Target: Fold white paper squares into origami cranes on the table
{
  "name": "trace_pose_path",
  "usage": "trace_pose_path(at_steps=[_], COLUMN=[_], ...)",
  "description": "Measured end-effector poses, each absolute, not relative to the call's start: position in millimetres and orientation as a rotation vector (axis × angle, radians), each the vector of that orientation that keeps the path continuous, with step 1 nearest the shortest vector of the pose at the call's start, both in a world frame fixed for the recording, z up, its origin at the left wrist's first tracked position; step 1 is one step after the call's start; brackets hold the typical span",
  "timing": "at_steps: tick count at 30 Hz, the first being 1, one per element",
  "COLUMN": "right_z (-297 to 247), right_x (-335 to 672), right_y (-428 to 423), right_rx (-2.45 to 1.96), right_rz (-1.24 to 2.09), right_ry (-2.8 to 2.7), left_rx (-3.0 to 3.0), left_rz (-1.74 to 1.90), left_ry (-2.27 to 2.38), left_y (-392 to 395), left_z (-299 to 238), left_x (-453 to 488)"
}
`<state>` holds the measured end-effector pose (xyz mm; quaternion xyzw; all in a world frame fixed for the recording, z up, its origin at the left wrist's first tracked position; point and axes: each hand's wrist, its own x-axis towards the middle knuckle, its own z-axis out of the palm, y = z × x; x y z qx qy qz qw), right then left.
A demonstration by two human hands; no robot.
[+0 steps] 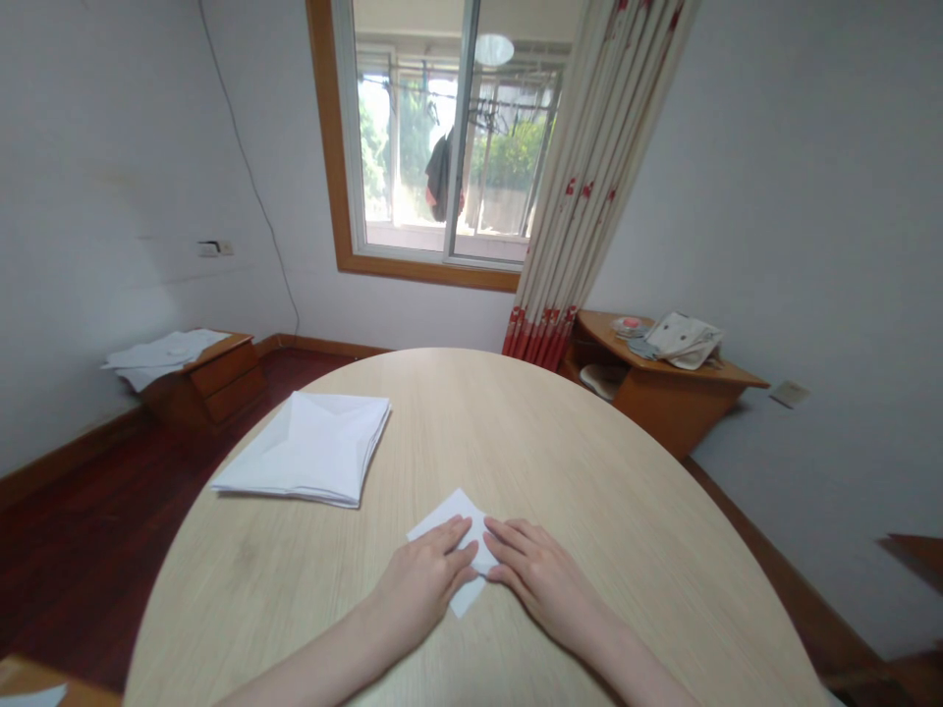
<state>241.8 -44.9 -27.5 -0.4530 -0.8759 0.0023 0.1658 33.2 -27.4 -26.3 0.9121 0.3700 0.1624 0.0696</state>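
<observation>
A small folded piece of white paper (451,505), turned with a corner toward me, lies on the light wooden table near its front. My left hand (423,570) rests on the left side of it, fingers stretched out over the paper and thumb near its middle. From the other side my right hand (541,570) lies with its fingers extended on the right part of the paper, covering that corner. The fingertips of both hands almost meet over the middle. Part of the folds is hidden under the fingers. Further left on the table lies a stack of white paper (309,447) with crease lines.
The round table (560,442) fills the foreground. Behind it are a window (449,137) and a patterned curtain (567,196). A brown drawer cabinet (228,378) with papers stands left, and a corner desk (663,393) with a cloth bag (684,339) stands right.
</observation>
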Motion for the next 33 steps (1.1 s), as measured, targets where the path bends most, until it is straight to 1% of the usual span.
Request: trace_pose_path(at_steps=[21,28,33], right_z=[-23.3,-29.9,-31.0], right_x=[231.7,224.4,221.3], right_y=[-48.3,-47.2,-46.2], right_rx=[-1.346,-1.416,-1.463], right_rz=[0.045,0.009,0.045], right_ry=[-2.387,-2.355,-2.344], left_rx=[2.483,2.496,2.487], left_rz=[0.735,0.717,0.713], left_ry=[1.149,1.23,1.249], left_y=[-22.8,-25.3,-24.5], left_z=[-27.2,-26.8,-27.5], left_x=[36.1,43.4,46.0])
